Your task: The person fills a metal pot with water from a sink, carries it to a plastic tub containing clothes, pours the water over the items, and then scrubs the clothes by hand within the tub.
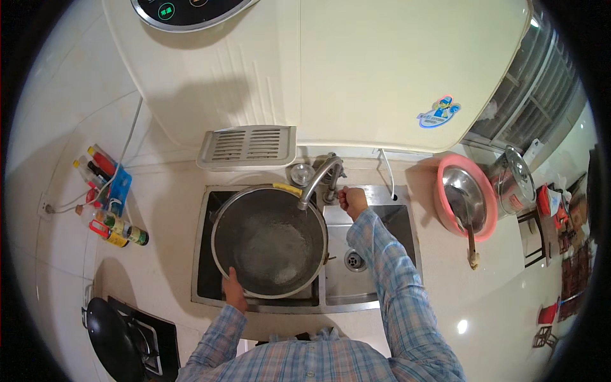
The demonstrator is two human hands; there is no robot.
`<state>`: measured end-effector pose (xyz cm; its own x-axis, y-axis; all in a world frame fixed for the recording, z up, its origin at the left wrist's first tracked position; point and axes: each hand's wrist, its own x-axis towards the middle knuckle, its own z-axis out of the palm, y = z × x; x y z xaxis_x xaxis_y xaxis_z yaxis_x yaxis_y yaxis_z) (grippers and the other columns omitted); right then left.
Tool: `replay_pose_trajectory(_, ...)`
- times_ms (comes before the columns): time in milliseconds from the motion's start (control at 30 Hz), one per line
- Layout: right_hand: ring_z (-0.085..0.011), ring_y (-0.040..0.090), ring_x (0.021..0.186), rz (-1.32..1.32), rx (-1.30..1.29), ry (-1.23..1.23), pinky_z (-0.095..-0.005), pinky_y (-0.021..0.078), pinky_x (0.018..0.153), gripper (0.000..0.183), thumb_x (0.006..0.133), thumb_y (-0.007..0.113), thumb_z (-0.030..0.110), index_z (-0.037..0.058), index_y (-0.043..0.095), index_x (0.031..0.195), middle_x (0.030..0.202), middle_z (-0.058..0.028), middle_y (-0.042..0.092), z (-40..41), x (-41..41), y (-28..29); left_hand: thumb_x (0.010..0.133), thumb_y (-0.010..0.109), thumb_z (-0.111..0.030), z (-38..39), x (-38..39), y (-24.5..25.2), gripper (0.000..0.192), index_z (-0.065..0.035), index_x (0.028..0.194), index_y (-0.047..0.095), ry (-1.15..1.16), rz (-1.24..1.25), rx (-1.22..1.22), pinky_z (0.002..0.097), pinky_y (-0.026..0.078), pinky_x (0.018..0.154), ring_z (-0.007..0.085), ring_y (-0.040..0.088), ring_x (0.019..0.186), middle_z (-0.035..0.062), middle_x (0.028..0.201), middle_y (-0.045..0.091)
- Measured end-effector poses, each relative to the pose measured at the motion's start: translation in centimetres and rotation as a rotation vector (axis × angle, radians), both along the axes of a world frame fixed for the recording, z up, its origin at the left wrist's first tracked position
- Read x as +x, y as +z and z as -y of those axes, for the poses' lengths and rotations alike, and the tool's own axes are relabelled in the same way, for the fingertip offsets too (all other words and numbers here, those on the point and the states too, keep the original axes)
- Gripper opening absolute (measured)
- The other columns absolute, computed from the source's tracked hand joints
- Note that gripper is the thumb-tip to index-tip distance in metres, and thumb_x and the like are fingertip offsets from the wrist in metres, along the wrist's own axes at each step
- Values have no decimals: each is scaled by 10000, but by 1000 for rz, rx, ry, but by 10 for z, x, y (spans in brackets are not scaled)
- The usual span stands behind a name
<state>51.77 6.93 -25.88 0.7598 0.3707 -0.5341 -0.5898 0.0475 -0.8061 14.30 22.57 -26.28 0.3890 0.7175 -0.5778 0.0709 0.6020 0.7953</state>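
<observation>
A large round metal pan (272, 243), with water in its bottom, rests over the left basin of the steel double sink (353, 305). My left hand (235, 292) grips the pan's near left rim, thumb on top. The curved faucet spout (321, 179) points down over the pan's far right edge, near a yellow piece (287, 188) on the rim. My right hand (352, 201) is closed beside the faucet's base; whether it holds the handle there cannot be made out. Below my right forearm lies the right basin with its round drain (355, 260).
A slatted tray (247, 147) and glass jar (302, 174) stand behind the sink. Bottles (119, 229) and a blue holder (120, 191) are left, above a black wok (112, 341) by the stove. Right are a pink basin (441, 203) holding a metal bowl (477, 191), and a lidded pot (515, 186).
</observation>
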Motion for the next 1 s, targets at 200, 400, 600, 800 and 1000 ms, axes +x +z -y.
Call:
replay_pose_trajectory(200,-95,400,427,39,-102,47,-213,329,369,265,878,436,218,38,524,704,566,-14,481,0,8,0,894,417,-334,1,0,-6,521,-18,1282,269,1,12,-10,341,311,948,234,394,1127,110,1270,373)
replay_pose_trajectory(400,-121,459,468,71,-86,83,-250,382,424,224,842,492,216,29,545,732,574,-24,493,2,-20,28,891,420,-357,6,-1,8,550,-8,1286,263,-26,-9,75,336,319,937,233,389,1134,112,1284,356)
replay_pose_trajectory(600,-121,487,520,111,-23,122,-259,411,478,166,804,529,209,48,550,771,608,-21,509,19,-41,28,875,444,-381,5,1,10,588,-17,1295,251,-19,5,0,340,326,935,232,380,1141,119,1293,339)
replay_pose_trajectory(800,-134,510,587,86,-111,186,-261,431,528,321,829,500,343,30,549,882,679,-39,521,40,-104,18,854,475,-405,-57,-12,-28,639,18,1280,255,52,62,131,317,356,911,226,398,1125,129,1278,353)
replay_pose_trajectory(1000,-146,533,594,-13,-47,126,-272,458,523,557,815,455,515,-7,517,1000,720,-57,524,60,-175,19,828,522,-393,-121,31,12,610,24,1236,344,-122,-116,437,314,383,879,229,469,1038,147,1161,471)
